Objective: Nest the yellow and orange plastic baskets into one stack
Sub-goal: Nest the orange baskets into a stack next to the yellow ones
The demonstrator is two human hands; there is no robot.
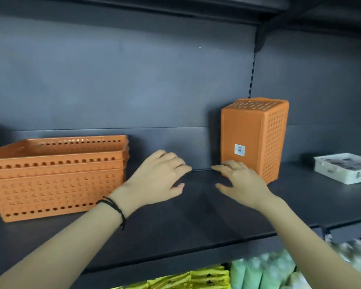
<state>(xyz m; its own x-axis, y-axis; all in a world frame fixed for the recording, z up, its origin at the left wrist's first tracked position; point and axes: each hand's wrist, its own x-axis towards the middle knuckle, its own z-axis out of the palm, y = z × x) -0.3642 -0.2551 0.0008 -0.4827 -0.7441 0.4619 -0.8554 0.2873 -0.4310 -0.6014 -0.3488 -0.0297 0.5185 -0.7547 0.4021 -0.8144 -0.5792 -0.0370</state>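
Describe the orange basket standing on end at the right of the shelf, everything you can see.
The upright orange basket looks like moulded plastic, with rows of small holes in its top and right walls. Its plain base faces the camera and bears a white sticker. It stands on end on the dark shelf, near the back panel. The right hand overlaps its lower left corner; contact is unclear.

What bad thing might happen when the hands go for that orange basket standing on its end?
1. The upright orange basket stands on a narrow end, so a nudge from the right hand near its bottom corner might tip it over.
2. If it falls to the right, it may land on the white tray lying there on the shelf.
3. The left hand hovers beside the stack of orange baskets and might bump it.
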